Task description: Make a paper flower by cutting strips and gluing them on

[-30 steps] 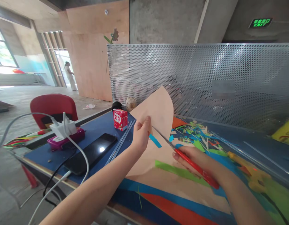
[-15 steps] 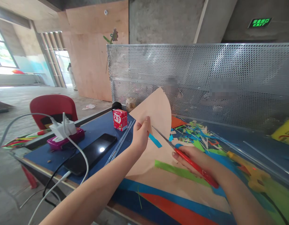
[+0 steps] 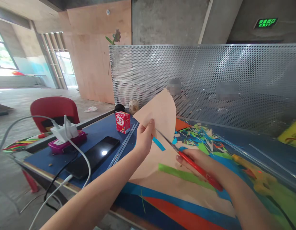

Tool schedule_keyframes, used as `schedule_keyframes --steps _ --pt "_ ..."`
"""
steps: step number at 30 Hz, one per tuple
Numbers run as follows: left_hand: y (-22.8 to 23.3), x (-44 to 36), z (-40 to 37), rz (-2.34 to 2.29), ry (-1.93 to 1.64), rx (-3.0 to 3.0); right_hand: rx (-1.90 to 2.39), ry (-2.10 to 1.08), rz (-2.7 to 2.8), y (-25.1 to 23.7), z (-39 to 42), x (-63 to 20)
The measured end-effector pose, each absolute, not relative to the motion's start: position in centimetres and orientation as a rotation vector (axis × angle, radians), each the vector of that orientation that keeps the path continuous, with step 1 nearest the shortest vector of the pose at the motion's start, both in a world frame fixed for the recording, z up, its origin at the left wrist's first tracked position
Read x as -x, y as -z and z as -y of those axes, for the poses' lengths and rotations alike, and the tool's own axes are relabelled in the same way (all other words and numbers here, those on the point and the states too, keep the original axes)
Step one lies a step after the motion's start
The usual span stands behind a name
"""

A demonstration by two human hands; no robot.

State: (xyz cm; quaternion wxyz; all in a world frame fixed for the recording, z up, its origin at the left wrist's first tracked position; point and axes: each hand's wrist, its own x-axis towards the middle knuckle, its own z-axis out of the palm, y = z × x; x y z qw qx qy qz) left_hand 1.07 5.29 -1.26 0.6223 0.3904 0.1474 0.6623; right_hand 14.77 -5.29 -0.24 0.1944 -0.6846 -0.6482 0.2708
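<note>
Item: a blue work table [image 3: 105,126] in a bare concrete hall, backed by a perforated metal screen [image 3: 210,83]. A green exit sign [image 3: 266,22] glowed high on the wall, and plywood panels [image 3: 97,60] closed the far side.

On the table lay a black phone [image 3: 94,156], a magenta case [image 3: 66,142] bearing a white charger [image 3: 64,131], a red drink carton [image 3: 123,121], and a litter of coloured paper scraps [image 3: 200,137]. A red chair [image 3: 54,110] stood beyond the table's left end.

The person's left hand [image 3: 144,139] pinched the edge of a peach paper sheet [image 3: 159,118], lifting its curved upper part upright above the table while its lower part lay flat. The right hand [image 3: 198,161] was closed round the handles of red-handled scissors [image 3: 186,158], whose blades met the sheet just beside the left fingers.
</note>
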Motion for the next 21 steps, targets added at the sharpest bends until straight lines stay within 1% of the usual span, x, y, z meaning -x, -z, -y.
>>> schedule_keyframes --steps 8,17,21 --pt "1.6 -1.12 -5.33 -0.323 -1.513 -0.915 1.883 -0.754 1.847 0.16 5.39 -15.05" --pt "1.37 -1.25 -5.18 -0.32 -1.515 -0.889 1.972 -0.737 1.854 -0.1 5.31 -14.87" --pt "1.38 -1.24 -5.1 -0.314 -1.507 -0.898 1.921 -0.767 1.854 -0.16 5.41 -14.84"
